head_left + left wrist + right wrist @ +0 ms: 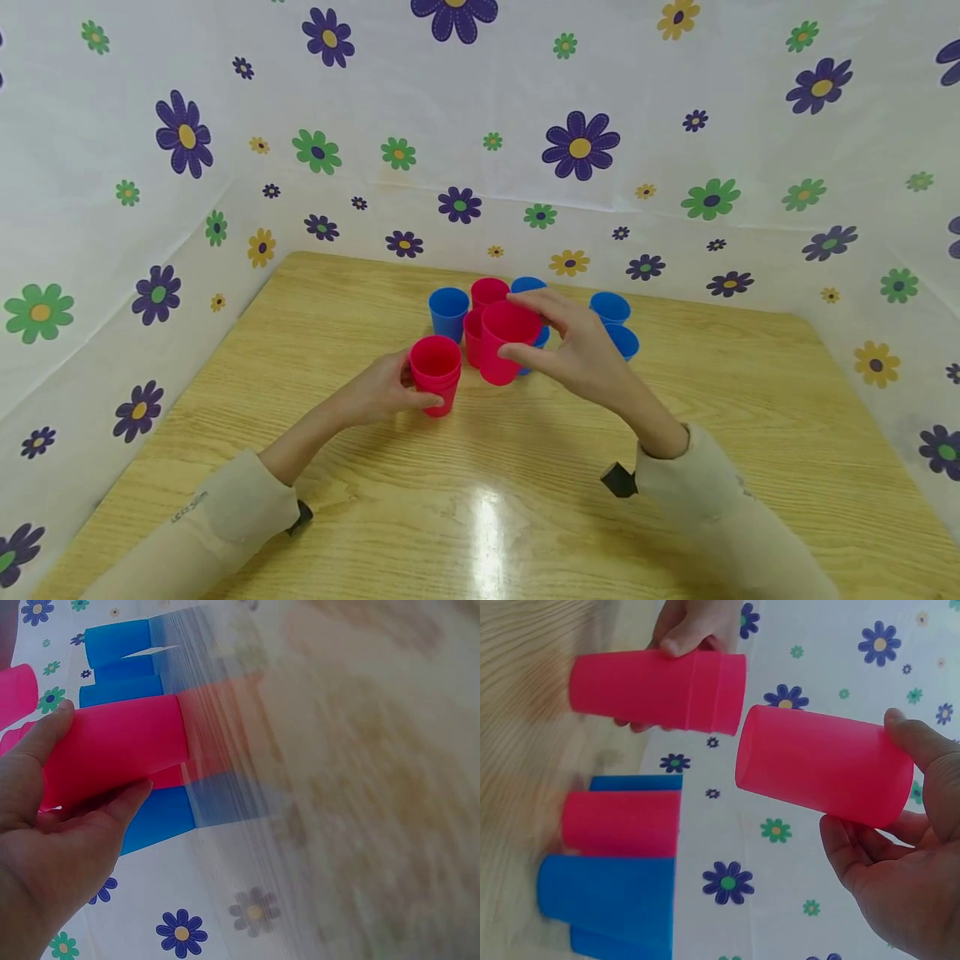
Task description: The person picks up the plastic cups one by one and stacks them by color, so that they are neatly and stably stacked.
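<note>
My left hand (378, 390) grips a nested stack of red plastic cups (437, 385), thumb on the near side. In the left wrist view the stack's base meets its reflection at the table top. My right hand (573, 346) holds a single red cup (495, 354) between thumb and fingers, mouth up and slightly tilted. In the right wrist view this cup (825, 765) is raised higher than the stack (630, 690) and apart from it. Behind it stand a red cup (490, 288) and another red cup (472, 340), partly hidden.
A blue cup (448, 317) stands left of the red ones. More blue cups (528, 283) are partly hidden behind my right hand, and two blue cups (610, 307) stand further right. The wooden table (337, 308) meets a flowered cloth (480, 200) at the back and sides.
</note>
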`<state>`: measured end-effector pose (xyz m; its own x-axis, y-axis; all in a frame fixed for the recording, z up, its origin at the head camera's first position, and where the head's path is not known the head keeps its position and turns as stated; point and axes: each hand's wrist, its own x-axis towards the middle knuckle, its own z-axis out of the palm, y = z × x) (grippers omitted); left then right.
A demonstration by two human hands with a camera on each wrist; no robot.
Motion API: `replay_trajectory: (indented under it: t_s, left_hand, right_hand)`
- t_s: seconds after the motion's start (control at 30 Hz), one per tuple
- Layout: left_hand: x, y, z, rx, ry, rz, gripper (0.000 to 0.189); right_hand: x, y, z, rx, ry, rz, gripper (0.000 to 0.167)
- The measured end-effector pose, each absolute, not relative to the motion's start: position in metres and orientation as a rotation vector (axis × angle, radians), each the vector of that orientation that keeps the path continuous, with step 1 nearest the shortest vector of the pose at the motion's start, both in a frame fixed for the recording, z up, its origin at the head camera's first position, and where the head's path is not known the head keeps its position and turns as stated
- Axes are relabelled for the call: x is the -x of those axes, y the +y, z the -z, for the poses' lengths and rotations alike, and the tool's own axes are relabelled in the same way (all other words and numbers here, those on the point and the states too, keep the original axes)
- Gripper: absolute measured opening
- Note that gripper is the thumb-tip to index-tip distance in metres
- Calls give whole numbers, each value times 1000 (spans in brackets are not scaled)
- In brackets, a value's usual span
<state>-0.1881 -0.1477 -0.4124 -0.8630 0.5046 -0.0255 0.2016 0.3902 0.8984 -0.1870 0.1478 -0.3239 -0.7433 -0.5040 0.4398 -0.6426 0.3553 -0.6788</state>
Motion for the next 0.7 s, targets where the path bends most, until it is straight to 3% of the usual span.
replay_trajectory:
  t_s: [0.7]
  left_hand:
    - [188,-148,412,-670,2337,-1487,55]
  right_hand:
    - [198,88,307,-1012,-2477,-1378,60]
